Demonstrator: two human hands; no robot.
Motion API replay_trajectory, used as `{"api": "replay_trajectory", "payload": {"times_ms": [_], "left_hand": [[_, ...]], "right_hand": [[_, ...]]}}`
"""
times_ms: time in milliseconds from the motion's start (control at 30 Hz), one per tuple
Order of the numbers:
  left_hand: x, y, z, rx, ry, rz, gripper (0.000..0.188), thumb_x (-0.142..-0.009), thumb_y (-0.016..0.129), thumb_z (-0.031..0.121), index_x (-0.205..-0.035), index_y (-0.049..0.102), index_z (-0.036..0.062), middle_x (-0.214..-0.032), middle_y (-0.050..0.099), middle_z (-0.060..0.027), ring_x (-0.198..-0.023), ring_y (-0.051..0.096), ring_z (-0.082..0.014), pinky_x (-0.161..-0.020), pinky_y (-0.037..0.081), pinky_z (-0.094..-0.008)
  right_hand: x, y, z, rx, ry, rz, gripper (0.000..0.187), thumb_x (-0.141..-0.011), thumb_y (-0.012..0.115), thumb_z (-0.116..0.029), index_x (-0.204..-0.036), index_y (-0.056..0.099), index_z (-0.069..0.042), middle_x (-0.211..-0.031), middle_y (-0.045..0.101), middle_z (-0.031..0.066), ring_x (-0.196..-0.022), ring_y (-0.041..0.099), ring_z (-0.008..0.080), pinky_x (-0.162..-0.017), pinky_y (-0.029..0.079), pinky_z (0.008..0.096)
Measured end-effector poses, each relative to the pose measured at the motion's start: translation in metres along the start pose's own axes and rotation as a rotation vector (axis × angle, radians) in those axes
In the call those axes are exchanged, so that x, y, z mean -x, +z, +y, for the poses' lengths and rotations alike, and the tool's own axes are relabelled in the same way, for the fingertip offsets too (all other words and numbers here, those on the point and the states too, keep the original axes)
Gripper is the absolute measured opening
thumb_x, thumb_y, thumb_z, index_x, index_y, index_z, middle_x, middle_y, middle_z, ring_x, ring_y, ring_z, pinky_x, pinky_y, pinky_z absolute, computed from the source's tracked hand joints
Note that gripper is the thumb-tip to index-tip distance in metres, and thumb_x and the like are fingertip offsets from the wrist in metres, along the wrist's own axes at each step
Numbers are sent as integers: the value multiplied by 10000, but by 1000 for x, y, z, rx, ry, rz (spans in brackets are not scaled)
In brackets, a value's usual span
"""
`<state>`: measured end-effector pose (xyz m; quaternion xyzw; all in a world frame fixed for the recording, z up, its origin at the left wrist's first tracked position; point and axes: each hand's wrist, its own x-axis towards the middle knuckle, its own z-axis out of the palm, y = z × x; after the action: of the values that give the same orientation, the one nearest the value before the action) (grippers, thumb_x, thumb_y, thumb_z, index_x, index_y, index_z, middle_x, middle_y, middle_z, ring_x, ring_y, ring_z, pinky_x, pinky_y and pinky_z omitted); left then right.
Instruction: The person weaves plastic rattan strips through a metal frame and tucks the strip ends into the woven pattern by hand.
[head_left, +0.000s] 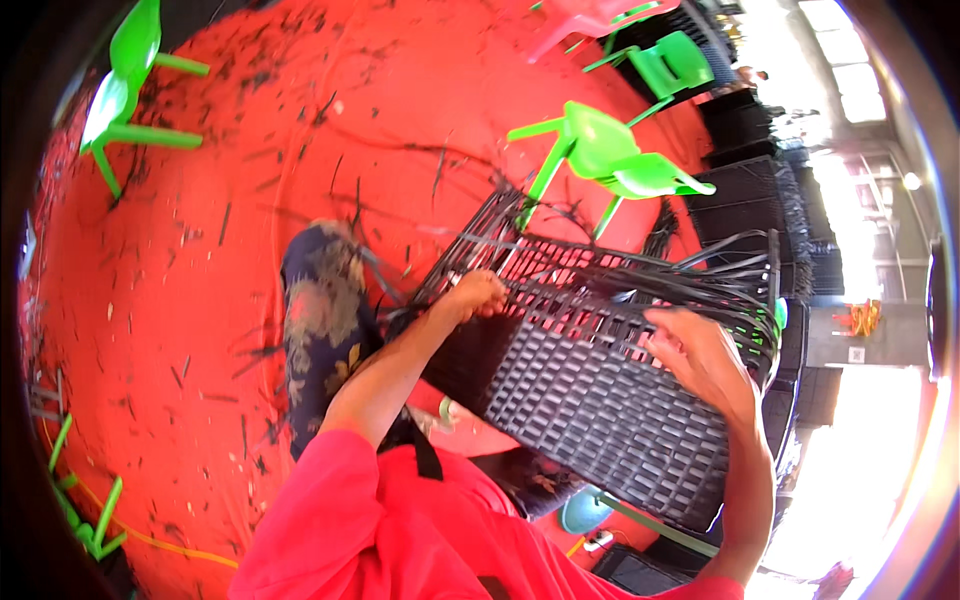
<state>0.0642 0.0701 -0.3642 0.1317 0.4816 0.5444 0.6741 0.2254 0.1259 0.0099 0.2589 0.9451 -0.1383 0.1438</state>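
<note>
A half-woven black wicker panel point(610, 400) of flat plastic strips lies tilted across my lap. Its near part is tightly woven, while the far part is an open lattice with the red floor showing through. My left hand point(480, 293) is closed in a fist at the panel's left side, by the edge of the weave; what it grips is hidden. Over the right part of the weave, my right hand point(700, 360) has its fingers curled in and slightly blurred, and I cannot make out what is between them. Loose black strips point(720, 262) stick out at the far right of the frame.
Red sheeting point(230, 330) covers the floor, littered with black strip scraps. Green plastic chairs point(600, 150) stand beyond the panel, with more green chairs point(120, 100) at far left. Dark woven pieces point(740, 215) are stacked to the right. A teal round object point(585, 512) sits below the panel.
</note>
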Motion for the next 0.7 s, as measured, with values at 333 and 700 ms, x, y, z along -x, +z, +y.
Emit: {"api": "replay_trajectory", "payload": {"times_ms": [333, 700], "left_hand": [[7, 36, 1, 317, 74, 8, 186, -897, 473, 243, -925, 498, 61, -806, 608, -134, -756, 641, -274, -597, 532, -358], [-10, 47, -23, 419, 251, 28, 71, -844, 594, 137, -820, 552, 85, -706, 549, -11, -584, 534, -135, -514, 455, -230]], "right_hand": [[199, 30, 23, -146, 205, 693, 430, -815, 547, -187, -1195, 503, 10, -1282, 452, 188, -1232, 382, 324, -1026, 273, 415], [198, 40, 35, -296, 82, 806, 433, -871, 510, -255, -1205, 484, 20, -1268, 460, 173, -1207, 401, 302, -1014, 280, 395]]}}
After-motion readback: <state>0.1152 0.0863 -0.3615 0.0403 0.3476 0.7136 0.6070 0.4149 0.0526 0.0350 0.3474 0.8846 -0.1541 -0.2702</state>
